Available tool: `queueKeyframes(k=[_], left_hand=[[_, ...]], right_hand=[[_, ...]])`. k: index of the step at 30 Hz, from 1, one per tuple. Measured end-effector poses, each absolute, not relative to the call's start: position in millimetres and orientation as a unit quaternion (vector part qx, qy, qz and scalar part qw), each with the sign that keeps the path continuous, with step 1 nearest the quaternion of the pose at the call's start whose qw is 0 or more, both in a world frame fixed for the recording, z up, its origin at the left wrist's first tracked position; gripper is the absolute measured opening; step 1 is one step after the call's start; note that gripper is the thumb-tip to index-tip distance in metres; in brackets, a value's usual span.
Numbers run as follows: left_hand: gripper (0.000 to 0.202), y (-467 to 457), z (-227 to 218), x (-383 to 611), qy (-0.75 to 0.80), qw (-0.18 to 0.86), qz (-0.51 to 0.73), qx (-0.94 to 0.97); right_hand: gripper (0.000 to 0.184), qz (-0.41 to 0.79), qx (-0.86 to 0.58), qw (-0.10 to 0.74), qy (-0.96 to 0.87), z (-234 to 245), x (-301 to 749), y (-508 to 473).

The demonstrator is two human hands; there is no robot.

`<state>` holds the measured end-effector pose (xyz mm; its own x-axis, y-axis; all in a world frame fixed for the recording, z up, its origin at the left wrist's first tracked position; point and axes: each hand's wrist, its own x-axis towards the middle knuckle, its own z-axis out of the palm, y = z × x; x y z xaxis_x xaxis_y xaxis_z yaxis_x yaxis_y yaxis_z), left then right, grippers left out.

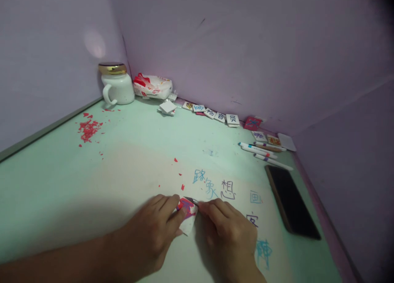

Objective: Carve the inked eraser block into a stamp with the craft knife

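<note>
My left hand (154, 227) grips a small white square block (188, 224) whose face is partly red with purple lines, its fingers and thumb closed on the near and left sides. In my right hand (230, 229) is a craft knife (191, 200), pinched near its metal blade. The blade lies over the top edge of the block, pointing left. My right fingers hide most of the knife's handle. Just beyond the block lie a few loose red chips (182, 187).
A pile of red shavings (88, 129) lies at the left, near a lidded white mug (118, 88) and a tissue pack (154, 87). Several lettered tiles (232, 119) line the wall. Markers (261, 151) and a phone (292, 203) are at right. Handwritten characters (227, 189) mark the tabletop.
</note>
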<state>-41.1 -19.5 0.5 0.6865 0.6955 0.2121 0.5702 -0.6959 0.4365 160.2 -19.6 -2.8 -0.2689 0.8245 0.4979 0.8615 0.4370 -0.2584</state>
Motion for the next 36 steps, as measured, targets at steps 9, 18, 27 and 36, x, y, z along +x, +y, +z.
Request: queueKeyframes(k=[9, 18, 27, 36], left_hand=[[0.03, -19, 2, -43, 0.366, 0.186, 0.188, 0.892], [0.032, -20, 2, -41, 0.356, 0.147, 0.208, 0.899], [0.028, -19, 3, -41, 0.355, 0.147, 0.205, 0.9], [0.027, -18, 4, -41, 0.363, 0.16, 0.194, 0.897]], right_hand=[[0.022, -0.006, -0.536, 0.323, -0.78, -6, 172, -28], [0.02, 0.011, -0.549, 0.313, -0.775, -6, 168, -34], [0.027, -0.04, -0.556, 0.256, -0.789, 9, 160, -28], [0.026, -0.012, -0.565, 0.257, -0.784, 12, 156, -22]])
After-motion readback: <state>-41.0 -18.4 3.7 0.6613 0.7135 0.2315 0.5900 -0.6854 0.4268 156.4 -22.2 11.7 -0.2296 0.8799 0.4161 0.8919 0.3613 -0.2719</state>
